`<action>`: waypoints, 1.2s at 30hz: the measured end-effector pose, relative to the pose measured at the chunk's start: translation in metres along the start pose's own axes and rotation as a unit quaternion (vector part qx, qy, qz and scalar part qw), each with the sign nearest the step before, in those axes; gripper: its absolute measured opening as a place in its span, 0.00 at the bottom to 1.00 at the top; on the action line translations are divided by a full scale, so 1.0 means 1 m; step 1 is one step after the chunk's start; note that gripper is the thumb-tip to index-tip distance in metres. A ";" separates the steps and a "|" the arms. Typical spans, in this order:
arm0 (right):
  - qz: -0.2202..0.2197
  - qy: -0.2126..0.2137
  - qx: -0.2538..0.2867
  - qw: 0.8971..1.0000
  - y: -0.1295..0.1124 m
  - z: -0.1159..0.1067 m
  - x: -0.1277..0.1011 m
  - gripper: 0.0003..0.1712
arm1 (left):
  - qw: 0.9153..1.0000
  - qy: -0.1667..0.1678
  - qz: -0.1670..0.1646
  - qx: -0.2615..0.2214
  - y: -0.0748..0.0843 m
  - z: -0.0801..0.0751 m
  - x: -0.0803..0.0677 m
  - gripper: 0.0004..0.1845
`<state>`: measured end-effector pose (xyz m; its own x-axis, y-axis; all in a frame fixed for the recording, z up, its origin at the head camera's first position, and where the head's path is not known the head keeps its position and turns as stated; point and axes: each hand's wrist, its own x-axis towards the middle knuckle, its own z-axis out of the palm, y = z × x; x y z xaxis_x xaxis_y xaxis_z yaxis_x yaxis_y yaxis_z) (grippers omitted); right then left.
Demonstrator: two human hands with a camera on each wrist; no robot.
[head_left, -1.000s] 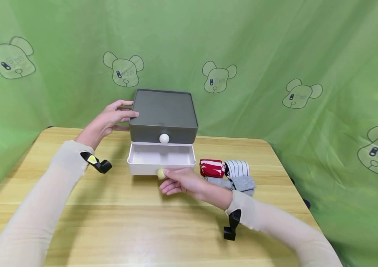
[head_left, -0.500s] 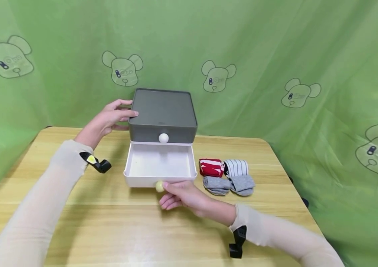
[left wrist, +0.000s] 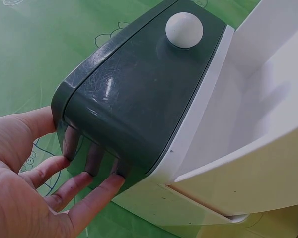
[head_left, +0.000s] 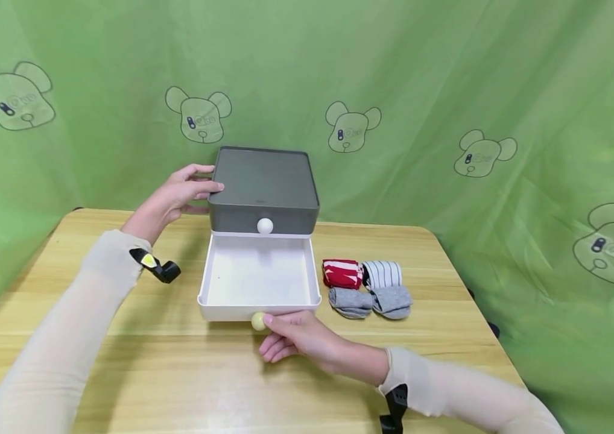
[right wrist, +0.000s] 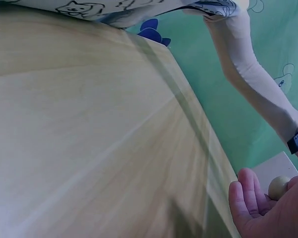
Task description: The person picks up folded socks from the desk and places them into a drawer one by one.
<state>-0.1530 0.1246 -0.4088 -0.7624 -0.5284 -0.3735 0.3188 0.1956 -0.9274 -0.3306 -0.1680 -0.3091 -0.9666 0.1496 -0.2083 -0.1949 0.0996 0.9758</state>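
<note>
A small two-drawer box has a dark grey upper part (head_left: 263,179) with a white knob (head_left: 265,226). Beneath it, the white lower drawer (head_left: 215,313) is pulled far out, its inside bare. My right hand (head_left: 307,340) pinches the pale yellow knob (head_left: 258,321) of that drawer between thumb and index finger; in the right wrist view the same knob (right wrist: 278,188) shows beside the fingers. My left hand (head_left: 177,194) presses against the box's left side, thumb on the top edge. From the left wrist view, its extended fingers (left wrist: 97,198) touch the grey side wall.
Right of the drawer lie a red-and-white sock bundle (head_left: 342,273), a striped white one (head_left: 383,274) and two grey ones (head_left: 350,301). All rest on the wooden table (head_left: 177,374). A green curtain (head_left: 415,72) hangs right behind the box.
The lower drawer has slid farther out toward me, with my right hand pulling back on its knob. My left hand and the box have stayed in place.
</note>
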 end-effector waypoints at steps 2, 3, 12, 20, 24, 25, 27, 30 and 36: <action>-0.001 -0.004 -0.003 1.000 0.002 0.001 -0.001 0.29 | 1.000 0.001 0.002 0.000 0.000 0.000 0.000 0.40; 0.001 -0.005 -0.003 1.000 0.003 0.001 -0.002 0.30 | 1.000 0.001 0.002 -0.001 -0.001 0.000 0.000 0.40; 0.005 -0.015 -0.002 1.000 0.006 0.000 -0.003 0.29 | 1.000 -0.001 -0.002 -0.007 -0.003 0.001 -0.001 0.40; 0.028 -0.099 -0.092 0.990 -0.012 -0.010 -0.005 0.24 | 1.000 -0.001 -0.002 -0.004 -0.003 0.000 -0.001 0.40; -0.008 -0.191 -0.180 0.965 -0.035 -0.023 -0.010 0.21 | 1.000 -0.002 0.000 -0.003 -0.002 0.000 0.000 0.40; -0.027 -0.211 -0.194 0.958 -0.042 -0.027 -0.012 0.21 | 1.000 -0.003 -0.001 -0.004 -0.002 0.000 0.000 0.40; -0.076 -0.228 -0.225 0.944 -0.057 -0.037 -0.017 0.20 | 1.000 -0.004 -0.002 -0.006 -0.001 0.001 0.000 0.41; -0.156 -0.186 -0.280 0.929 -0.080 -0.054 -0.026 0.19 | 1.000 -0.004 0.000 -0.006 -0.001 0.001 -0.001 0.41; -0.230 -0.018 -0.361 0.904 -0.114 -0.099 -0.027 0.16 | 1.000 -0.002 0.003 -0.007 0.000 0.001 -0.002 0.40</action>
<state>-0.2243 0.1981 -0.2951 -0.6980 -0.7148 0.0433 -0.4868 0.4293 -0.7607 -0.3283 -0.1673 -0.3087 -0.9672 0.1542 -0.2018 -0.1904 0.0854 0.9780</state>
